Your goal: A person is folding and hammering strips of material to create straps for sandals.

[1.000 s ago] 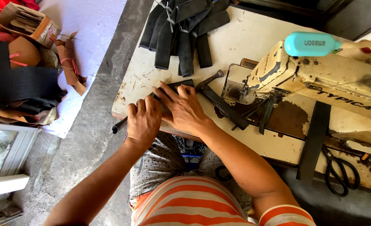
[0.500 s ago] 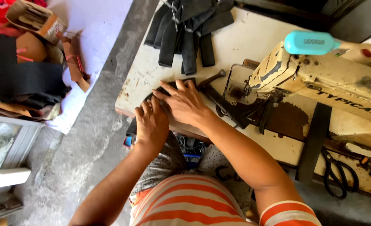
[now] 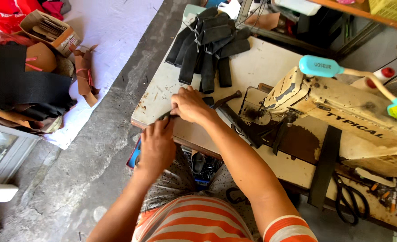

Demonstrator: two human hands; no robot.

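My right hand [image 3: 190, 106] presses down on a long black strap [image 3: 234, 117] that lies across the worn white sewing table [image 3: 162, 96] and runs toward the cream sewing machine [image 3: 341, 118]. My left hand [image 3: 157, 145] sits at the table's near edge with its fingers closed on the strap's near end. A small hammer [image 3: 227, 99] lies just beyond my right hand. How firmly either hand grips is partly hidden by the fingers.
A bundle of black straps [image 3: 205, 45] lies at the table's far end. Black scissors [image 3: 348, 204] and another black strap [image 3: 324, 166] lie by the machine. Leather pieces, dark fabric [image 3: 19, 85] and a cardboard box [image 3: 48, 31] sit on the floor at left.
My left hand slid back toward me along the strap, from the tabletop to its near edge. My right hand stayed pressed on the strap. The view shifted slightly.
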